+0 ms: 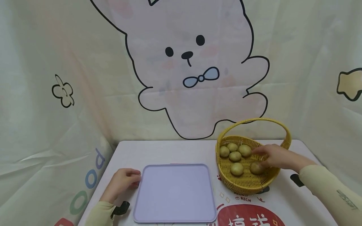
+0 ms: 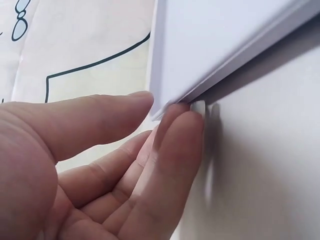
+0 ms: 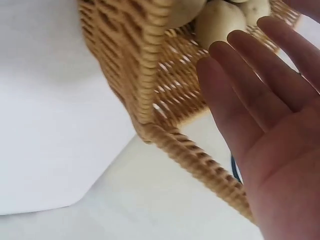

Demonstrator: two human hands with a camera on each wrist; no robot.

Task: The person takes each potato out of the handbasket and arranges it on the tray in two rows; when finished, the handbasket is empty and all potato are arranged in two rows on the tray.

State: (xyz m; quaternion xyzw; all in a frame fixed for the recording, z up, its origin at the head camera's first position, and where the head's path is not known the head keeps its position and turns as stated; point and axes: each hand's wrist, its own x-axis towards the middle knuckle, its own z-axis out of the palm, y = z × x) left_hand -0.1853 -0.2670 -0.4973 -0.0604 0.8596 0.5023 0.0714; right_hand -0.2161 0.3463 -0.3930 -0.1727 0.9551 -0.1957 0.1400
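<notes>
We've got our right hand reaching over the yellow wicker basket, fingers pretty much straight and not gripping anything, right by the right-hand potato. Five other potatoes sit in there too. Meanwhile our left hand is at the left edge of the lilac tray, fingers loosely bent, thumb spread away from them.

The left hand and right hand are bare. The pale cream-yellow left sleeve, lower left, has a small black piece at its cuff; the matching right sleeve, lower right, bears dark lettering.
</notes>
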